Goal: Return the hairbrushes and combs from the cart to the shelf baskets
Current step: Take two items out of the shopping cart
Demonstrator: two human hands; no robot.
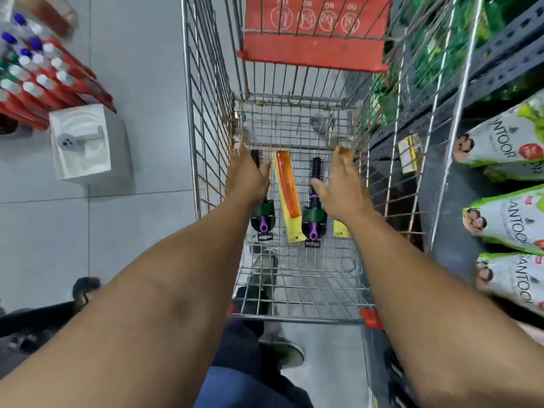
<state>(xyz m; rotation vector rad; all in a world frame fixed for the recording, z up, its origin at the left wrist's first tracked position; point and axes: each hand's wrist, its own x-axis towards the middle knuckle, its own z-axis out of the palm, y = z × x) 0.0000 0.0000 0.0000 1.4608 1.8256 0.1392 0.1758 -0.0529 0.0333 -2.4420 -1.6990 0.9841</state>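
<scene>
Inside the wire cart [212, 119] lie two round hairbrushes with purple handles and two orange combs on yellow cards. My left hand [246, 178] is down on the left hairbrush [263, 217], thumb and fingers on either side of its bristled head. An orange comb [287, 184] lies in the middle, untouched. The right hairbrush [314, 214] lies beside it, with my right thumb against its bristles. My right hand [343, 187] hovers with fingers apart over the second comb [341, 229], which shows only an orange tip and a yellow card end.
The cart's red child-seat flap [312, 51] stands at the far end. A dark shelf with green and white pouches [506, 219] runs along the right. On the left floor are a white box [85, 142] and a rack of red tubes [44, 78]. My feet show below the cart.
</scene>
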